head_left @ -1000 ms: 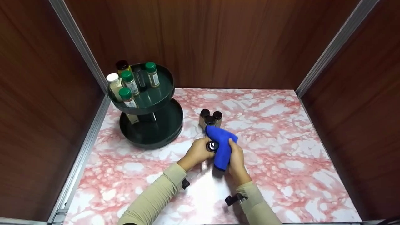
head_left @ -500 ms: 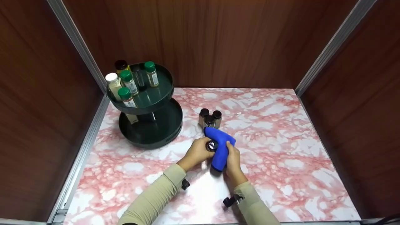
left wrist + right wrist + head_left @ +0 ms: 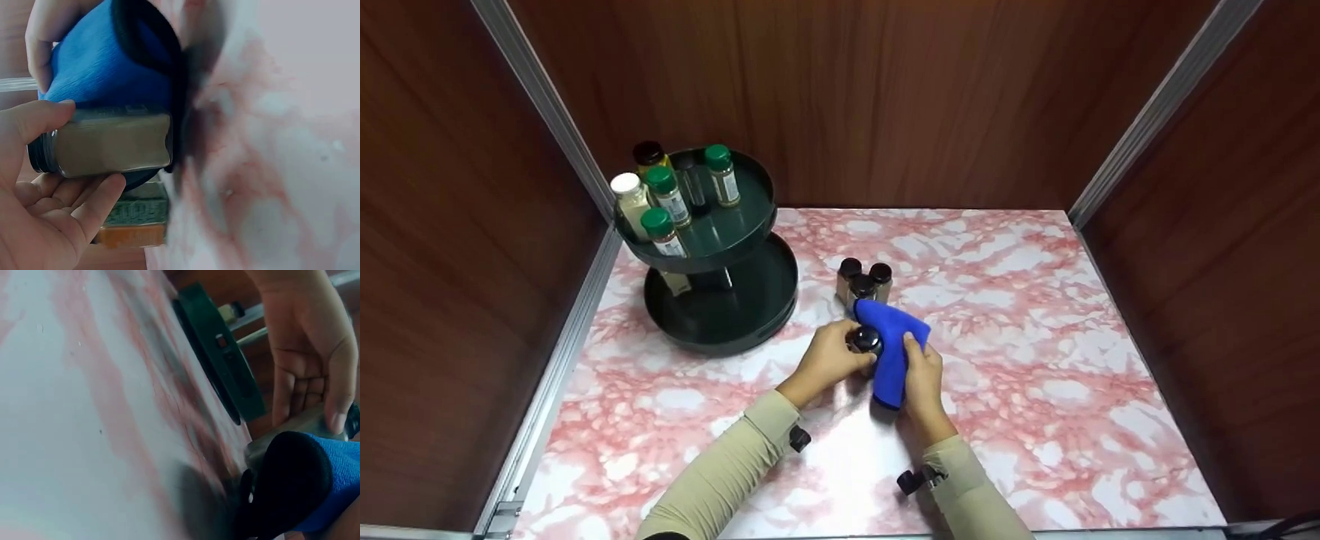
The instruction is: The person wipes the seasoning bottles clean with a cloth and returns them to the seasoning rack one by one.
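My left hand [image 3: 826, 358] grips a small spice jar with a black cap [image 3: 868, 339]. The left wrist view shows brown powder filling the clear jar [image 3: 112, 143], with the thumb on one side and fingers on the other. A blue cloth [image 3: 894, 337] with black edging is in my right hand [image 3: 924, 375], pinched between thumb and fingers. The cloth hangs folded against the jar's right side. My right fingers behind the cloth are mostly hidden. Just beyond the cloth, three black-capped jars [image 3: 862, 286] stand close together on the table.
A dark green two-tier round rack [image 3: 727, 244] stands at the left. Its upper tier carries several bottles, among them a green-capped one [image 3: 723, 176] and a white-capped one [image 3: 631, 204]. Wood-look panels enclose the pink marbled table [image 3: 1020, 360] at the back and sides.
My left hand and the jar have shifted slightly away from me, with the cap now seen at a different tilt. The cloth dipped left, then came back up and right with my right hand.
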